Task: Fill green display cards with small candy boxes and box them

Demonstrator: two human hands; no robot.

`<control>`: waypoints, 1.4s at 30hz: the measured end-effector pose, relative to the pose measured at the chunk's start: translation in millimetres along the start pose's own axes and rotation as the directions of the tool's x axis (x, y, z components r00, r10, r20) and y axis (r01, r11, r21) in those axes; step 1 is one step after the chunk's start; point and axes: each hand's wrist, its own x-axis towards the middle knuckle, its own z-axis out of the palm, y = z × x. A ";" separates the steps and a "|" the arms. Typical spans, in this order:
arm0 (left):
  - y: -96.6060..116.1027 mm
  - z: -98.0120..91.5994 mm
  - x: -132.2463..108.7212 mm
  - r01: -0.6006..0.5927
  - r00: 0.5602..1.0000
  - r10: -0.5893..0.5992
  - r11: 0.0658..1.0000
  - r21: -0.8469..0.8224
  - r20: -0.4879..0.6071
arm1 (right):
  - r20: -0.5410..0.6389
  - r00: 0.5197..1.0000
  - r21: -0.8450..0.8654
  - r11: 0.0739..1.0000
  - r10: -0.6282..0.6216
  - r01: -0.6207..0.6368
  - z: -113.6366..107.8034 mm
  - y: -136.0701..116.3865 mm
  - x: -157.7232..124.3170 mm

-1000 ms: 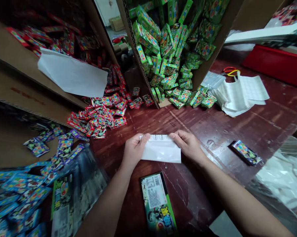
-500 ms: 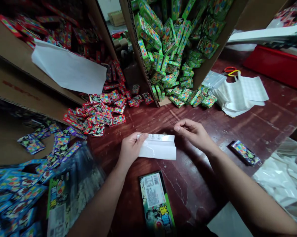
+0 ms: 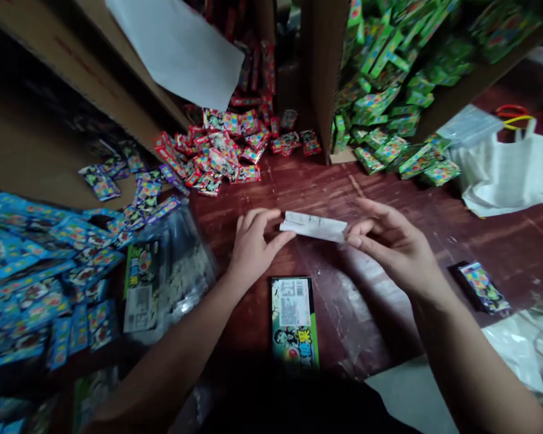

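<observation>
A folded white sheet (image 3: 314,226) with faint print is stretched between my hands above the dark red table (image 3: 248,259). My left hand (image 3: 257,241) has its left end between thumb and fingers. At the opposite end, my right hand (image 3: 384,241) pinches the corner, its other fingers loosely curled. Below the sheet lies a flat green and black printed packet (image 3: 295,319) with a white label.
Cardboard boxes hold green candy packets (image 3: 389,102) and red packets (image 3: 226,150), some spilled out. Blue packets (image 3: 40,277) and clear bags (image 3: 181,271) lie left. On the right are a small dark packet (image 3: 481,288), white sheets (image 3: 501,169) and scissors (image 3: 515,117).
My right hand has come over and taken the sheet's right end. The sheet now appears narrower, folded over lengthwise. The camera view has shifted, so the surroundings appear moved.
</observation>
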 end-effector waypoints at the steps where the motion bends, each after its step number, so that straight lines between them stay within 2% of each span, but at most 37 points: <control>1: 0.2 -6.9 -17.4 -0.020 0.998 0.019 1.000 0.020 0.067 | 0.053 0.998 -0.003 0.999 0.037 -0.037 6.1 0.0 -7.1; 4: 1.4 -19.7 -64.1 -0.008 0.954 0.016 1.000 -0.027 0.298 | 0.203 0.969 0.002 0.990 0.138 -0.141 32.1 4.7 -23.4; 7: 3.3 -22.2 -85.6 0.094 0.951 -0.041 0.983 -0.160 0.307 | 0.332 0.926 0.006 0.982 0.176 -0.189 59.0 11.8 -29.4; 11: 9.1 -22.2 -85.0 0.242 0.920 -0.108 0.913 -0.329 0.376 | 0.421 0.893 -0.055 0.987 0.162 -0.153 75.1 19.5 -28.6; 13: 12.7 -22.9 -82.8 0.288 0.900 -0.129 0.894 -0.343 0.417 | 0.420 0.895 -0.145 0.985 0.148 -0.094 75.2 21.4 -28.6; 15: 15.5 -23.6 -81.9 0.293 0.900 -0.132 0.890 -0.351 0.415 | 0.402 0.909 -0.249 0.969 0.111 -0.008 73.4 21.5 -30.6; 18: 17.6 -24.3 -81.5 0.290 0.905 -0.126 0.882 -0.372 0.406 | 0.358 0.933 -0.436 0.877 -0.038 0.203 72.2 19.8 -38.4; 21: 17.2 -24.1 -81.0 0.286 0.910 -0.122 0.876 -0.388 0.397 | 0.367 0.917 -0.580 0.732 -0.157 0.357 73.8 20.2 -48.8; 24: 15.8 -20.4 -81.6 0.306 0.906 -0.125 0.855 -0.420 0.405 | 0.347 0.930 -0.622 0.711 -0.124 0.327 76.3 24.2 -55.3; 27: 13.3 -12.9 -82.2 0.359 0.886 -0.108 0.775 -0.520 0.451 | 0.359 0.932 -0.604 0.751 -0.043 0.267 77.9 26.6 -56.2; 30: 6.6 -10.4 -78.9 0.417 0.855 -0.092 0.707 -0.571 0.511 | 0.391 0.920 -0.550 0.794 -0.029 0.259 74.2 23.4 -58.8; 32: -1.4 -17.4 -74.6 0.448 0.849 -0.127 0.687 -0.572 0.512 | 0.291 0.954 -0.476 0.853 -0.075 0.212 66.9 20.4 -66.9; 33: -5.8 -23.6 -72.6 0.456 0.862 -0.171 0.674 -0.582 0.477 | 0.187 0.977 -0.421 0.891 -0.100 0.172 62.2 19.7 -73.4; 34: -9.7 -30.8 -71.4 0.457 0.879 -0.229 0.653 -0.604 0.417 | 0.059 0.992 -0.357 0.925 -0.113 0.127 57.7 19.9 -81.3; 36: -13.4 -43.9 -73.1 0.428 0.899 -0.356 0.591 -0.684 0.255 | -0.160 0.984 -0.224 0.974 -0.072 0.034 51.8 23.5 -99.1; 38: -10.0 -49.4 -83.3 0.374 0.885 -0.447 0.512 -0.773 0.133 | -0.236 0.971 -0.100 0.994 0.023 -0.048 53.1 30.1 -114.5; 39: -5.9 -48.0 -92.0 0.355 0.877 -0.466 0.474 -0.806 0.112 | -0.248 0.967 -0.041 0.996 0.065 -0.077 56.1 33.6 -119.5; 42: 8.4 -32.8 -128.0 0.386 0.872 -0.450 0.389 -0.837 0.193 | -0.349 0.933 0.078 0.995 0.089 -0.066 65.5 39.5 -121.9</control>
